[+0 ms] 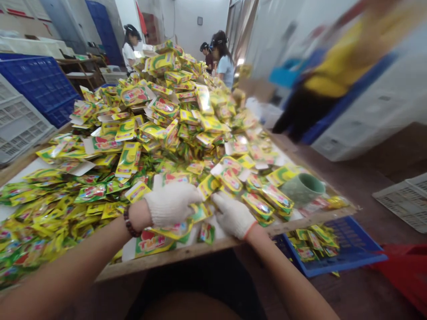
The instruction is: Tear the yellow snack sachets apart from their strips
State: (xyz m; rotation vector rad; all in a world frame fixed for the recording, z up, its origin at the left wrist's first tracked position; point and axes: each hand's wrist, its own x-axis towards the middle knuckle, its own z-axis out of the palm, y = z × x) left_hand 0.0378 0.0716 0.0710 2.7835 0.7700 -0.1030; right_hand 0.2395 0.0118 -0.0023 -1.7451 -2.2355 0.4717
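Note:
My left hand (173,204), in a white knit glove, has its fingers curled around a yellow-green packet (201,212). Opposite it, my right hand (233,215), gloved too, pinches the lower end of a small yellow carton (208,186). The left fingertips come close to that carton; whether they touch it I cannot tell. Under my left wrist lies a carton with a white flap (153,243). A small green packet (207,233) is on the white tabletop between my hands. Right of my right hand, filled cartons (256,206) lie side by side.
A tall heap of yellow cartons (160,106) covers the table, with loose packets (50,226) at left. A green cup-like container (307,186) stands at the right edge. Below is a blue crate (347,249) holding cartons. People work behind the heap; a blurred person (343,58) is at right.

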